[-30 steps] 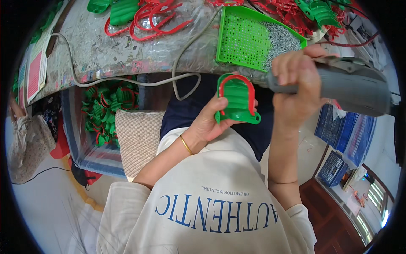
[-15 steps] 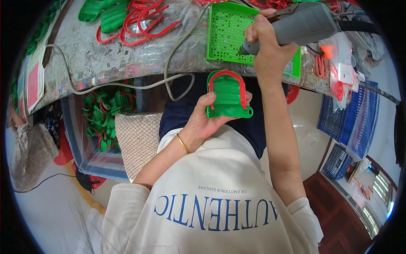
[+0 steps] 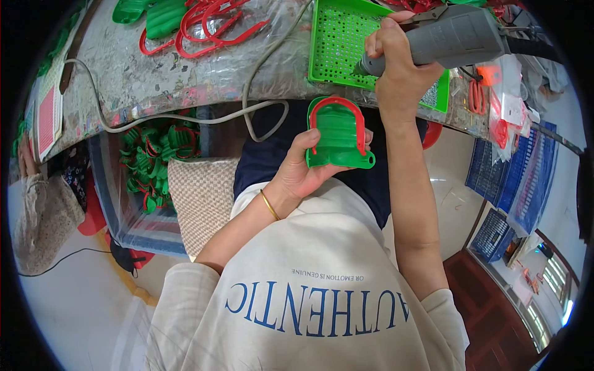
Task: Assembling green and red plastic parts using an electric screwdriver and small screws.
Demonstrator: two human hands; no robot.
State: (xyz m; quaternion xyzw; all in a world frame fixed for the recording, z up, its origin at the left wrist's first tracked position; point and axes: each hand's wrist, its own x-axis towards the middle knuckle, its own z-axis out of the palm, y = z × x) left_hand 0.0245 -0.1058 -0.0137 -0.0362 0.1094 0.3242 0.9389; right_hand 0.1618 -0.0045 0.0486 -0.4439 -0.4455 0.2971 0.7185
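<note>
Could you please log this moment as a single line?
left hand: holds green part with red band | right hand: grips grey tool, tip over green tray | bench: loose red bands

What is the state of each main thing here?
Left hand: gripping the green shell.
Green shell: held, ridged face showing.
Red band: bent in a U against the shell.
Right hand: wrapped round the grey tool.
Grey tool: held; running or not, cannot tell.
Green tray: open, small metal pieces inside.
Bin: open, holding green-and-red pieces.
</note>
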